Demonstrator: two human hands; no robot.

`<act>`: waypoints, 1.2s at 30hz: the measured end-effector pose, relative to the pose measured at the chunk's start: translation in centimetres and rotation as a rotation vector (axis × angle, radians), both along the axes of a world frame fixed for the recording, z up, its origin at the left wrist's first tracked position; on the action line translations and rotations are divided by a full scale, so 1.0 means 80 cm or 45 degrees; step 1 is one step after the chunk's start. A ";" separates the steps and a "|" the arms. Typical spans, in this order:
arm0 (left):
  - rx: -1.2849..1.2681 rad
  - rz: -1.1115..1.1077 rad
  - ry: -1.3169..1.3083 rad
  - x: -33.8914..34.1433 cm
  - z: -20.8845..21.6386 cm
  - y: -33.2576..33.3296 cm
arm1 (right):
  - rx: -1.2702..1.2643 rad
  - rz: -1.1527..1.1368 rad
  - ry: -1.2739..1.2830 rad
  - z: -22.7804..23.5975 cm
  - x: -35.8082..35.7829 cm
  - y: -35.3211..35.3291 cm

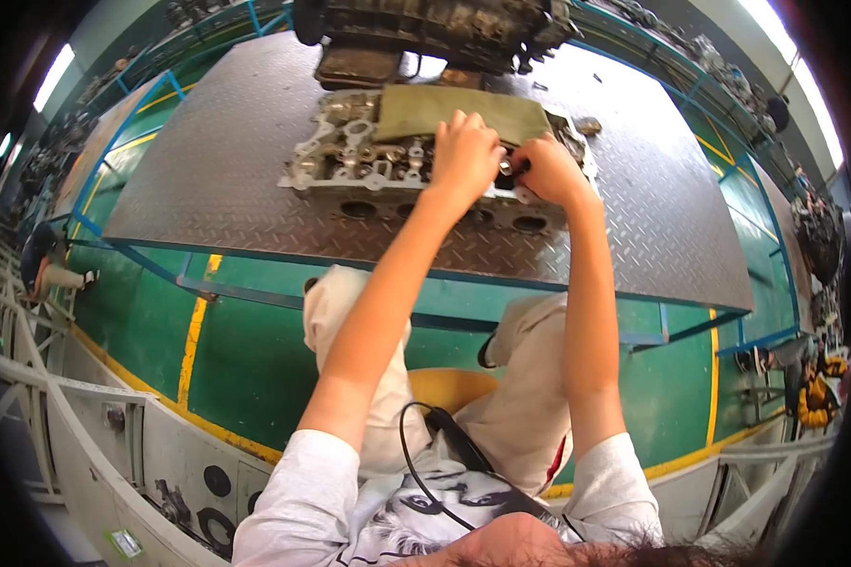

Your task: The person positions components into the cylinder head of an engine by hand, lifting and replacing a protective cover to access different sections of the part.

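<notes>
An engine cylinder head (pixel 350 156) lies on the metal table in front of me, its valve-train side up and round ports along its near side. An olive-green cloth (pixel 416 109) is spread over its far right part. My left hand (pixel 465 156) rests over the middle of the cylinder head, fingers stretched toward the cloth's near edge. Just right of it, my right hand (pixel 553 170) has its fingers bent together at a small shiny metal part (pixel 506 167) in the head. The fingertips are partly hidden, and whether that part is loose or fixed I cannot tell.
A large dark engine block (pixel 425 33) stands at the table's far edge. The table (pixel 227 142) has a tread-plate top and blue frame. A small brownish part (pixel 589 126) lies right of the cylinder head. Other people are at far left and right.
</notes>
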State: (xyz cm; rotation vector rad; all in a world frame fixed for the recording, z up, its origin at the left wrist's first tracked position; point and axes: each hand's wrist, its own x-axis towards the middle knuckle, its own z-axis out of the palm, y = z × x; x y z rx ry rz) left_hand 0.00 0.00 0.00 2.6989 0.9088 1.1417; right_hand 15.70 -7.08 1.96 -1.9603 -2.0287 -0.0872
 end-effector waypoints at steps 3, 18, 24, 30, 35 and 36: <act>0.030 0.057 -0.182 0.003 -0.001 -0.011 | 0.105 0.034 0.186 0.001 0.006 -0.012; -0.021 -0.025 -0.058 0.002 0.000 -0.010 | 0.529 -0.325 0.063 -0.019 -0.016 -0.035; -0.078 -0.012 -0.035 0.005 0.008 -0.011 | 0.359 -0.155 0.248 -0.015 -0.017 -0.035; -0.055 -0.020 -0.072 0.004 0.009 -0.005 | 0.379 -0.035 0.431 -0.018 -0.014 -0.029; -0.037 -0.034 -0.092 0.004 0.004 -0.008 | 0.266 0.046 0.432 -0.029 -0.013 -0.023; -0.051 -0.019 -0.079 0.003 0.010 -0.010 | 0.267 0.038 0.428 -0.028 -0.017 -0.025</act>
